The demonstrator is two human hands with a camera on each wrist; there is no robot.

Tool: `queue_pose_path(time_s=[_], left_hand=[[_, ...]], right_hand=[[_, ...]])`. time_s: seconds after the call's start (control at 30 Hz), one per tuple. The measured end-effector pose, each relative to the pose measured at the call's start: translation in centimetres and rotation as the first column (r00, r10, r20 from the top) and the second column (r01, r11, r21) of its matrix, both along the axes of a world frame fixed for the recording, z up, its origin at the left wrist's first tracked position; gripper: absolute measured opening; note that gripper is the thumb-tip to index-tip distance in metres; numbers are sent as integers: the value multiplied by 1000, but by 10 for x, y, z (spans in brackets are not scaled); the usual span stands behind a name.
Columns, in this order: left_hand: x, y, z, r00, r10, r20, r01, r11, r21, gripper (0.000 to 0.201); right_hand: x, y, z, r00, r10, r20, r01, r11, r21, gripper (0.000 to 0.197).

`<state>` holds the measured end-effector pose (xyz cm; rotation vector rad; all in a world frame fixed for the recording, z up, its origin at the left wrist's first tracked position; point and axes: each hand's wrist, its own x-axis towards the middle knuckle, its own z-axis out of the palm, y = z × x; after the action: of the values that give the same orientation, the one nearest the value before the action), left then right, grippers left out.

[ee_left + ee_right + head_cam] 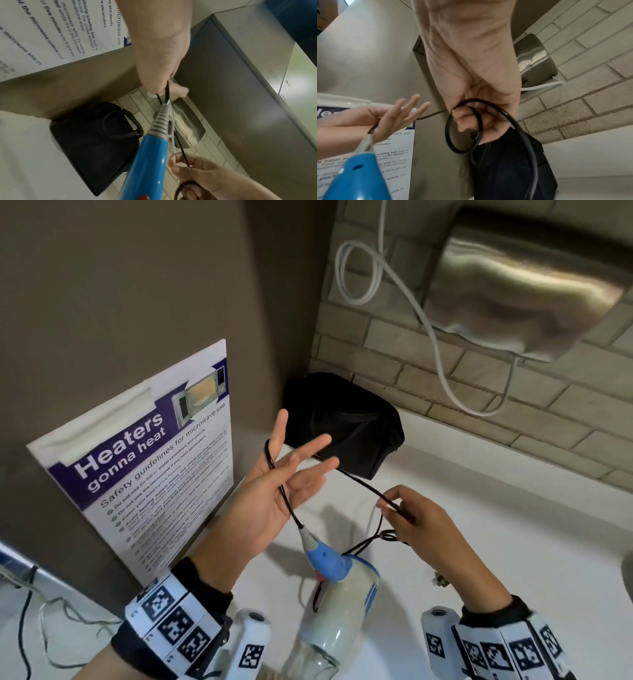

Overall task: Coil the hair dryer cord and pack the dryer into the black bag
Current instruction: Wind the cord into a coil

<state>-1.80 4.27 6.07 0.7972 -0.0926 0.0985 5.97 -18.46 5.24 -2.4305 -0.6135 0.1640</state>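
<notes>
Both hands are engaged with the cord [359, 482]. Left hand [274, 491] is raised palm-up with fingers straight and spread, the cord looped behind the thumb and running across the palm; the hand appears to serve as a former for winding. Right hand [416, 523] pinches the cord between thumb and fingertips and carries a small loop below its fingers, evidently feeding slack toward the left. Hair dryer [337, 587] hangs by its grey strain relief below the left palm, between the hands, its blue handle uppermost. Black bag [346, 424] sits on the white counter [513, 525] against the brick wall, behind the hands. Coiling is judged barely begun; packing not started. Microwave safety poster [144, 460] stands at left.
</notes>
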Motion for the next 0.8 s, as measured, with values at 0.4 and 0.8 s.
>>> queue_pose_path(time_s=[0.4, 0.8], left_hand=[[22, -5, -4, 963, 245, -116, -224, 960, 168, 90], [34, 5, -7, 912, 362, -195, -302, 911, 280, 44]], right_hand=[[-6, -8, -16, 985, 133, -105, -164, 910, -380, 11], [-22, -22, 17, 926, 335, -174, -324, 942, 88, 46]])
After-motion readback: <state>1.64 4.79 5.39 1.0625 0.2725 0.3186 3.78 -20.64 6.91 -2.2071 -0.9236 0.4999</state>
